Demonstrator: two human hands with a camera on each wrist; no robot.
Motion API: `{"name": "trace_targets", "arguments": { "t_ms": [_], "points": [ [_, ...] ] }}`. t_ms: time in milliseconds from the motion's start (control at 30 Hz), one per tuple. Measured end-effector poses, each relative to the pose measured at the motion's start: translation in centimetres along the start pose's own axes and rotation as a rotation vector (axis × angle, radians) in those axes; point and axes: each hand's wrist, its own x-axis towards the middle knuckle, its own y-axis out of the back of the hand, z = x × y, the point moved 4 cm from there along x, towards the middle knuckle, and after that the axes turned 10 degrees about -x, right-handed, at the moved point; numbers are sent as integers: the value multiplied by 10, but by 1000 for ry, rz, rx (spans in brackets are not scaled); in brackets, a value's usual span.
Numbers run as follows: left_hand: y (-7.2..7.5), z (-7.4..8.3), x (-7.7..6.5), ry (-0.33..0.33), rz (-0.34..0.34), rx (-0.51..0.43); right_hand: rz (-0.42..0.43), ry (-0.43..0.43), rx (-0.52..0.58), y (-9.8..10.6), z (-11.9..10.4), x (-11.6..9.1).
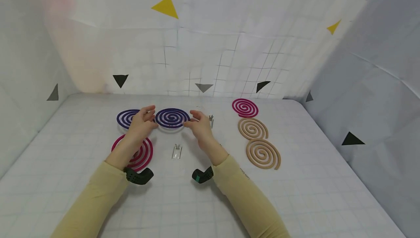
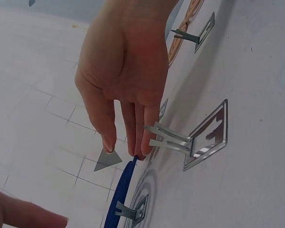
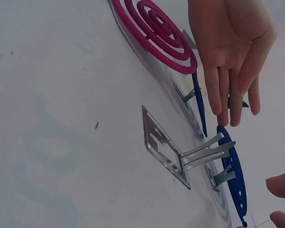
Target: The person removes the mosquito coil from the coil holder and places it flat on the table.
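A dark blue mosquito coil (image 1: 172, 117) sits level, raised above the table on a small metal stand (image 3: 223, 176). At its left edge is my left hand (image 1: 143, 122), its fingers loosely extended and their tips close to the rim. On the other side, my right hand (image 1: 201, 129) has its fingertips at the coil's right edge; whether either hand touches it I cannot tell. In the left wrist view, the right hand (image 2: 126, 80) hangs with straight fingers by the blue coil (image 2: 119, 194). The left hand (image 3: 232, 52) looks similar in the right wrist view.
A second blue coil (image 1: 124, 118) and a magenta coil (image 1: 149, 154) lie partly behind my left arm. One metal stand (image 1: 176, 152) is at the front, another (image 1: 211, 122) beside my right hand. Rightward are a magenta coil (image 1: 245, 108) and tan coils (image 1: 252, 128).
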Motion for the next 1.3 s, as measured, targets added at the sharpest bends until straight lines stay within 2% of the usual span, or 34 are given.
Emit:
{"name": "trace_targets", "arguments": {
  "t_ms": [467, 967, 1300],
  "points": [
    [3, -8, 4, 8, -29, 43, -45, 35, 21, -5, 2, -2],
    [0, -11, 3, 25, -20, 58, -67, 56, 14, -6, 2, -1],
    [-4, -9, 2, 20, -37, 30, -70, 66, 22, -4, 1, -1]
  ]
}}
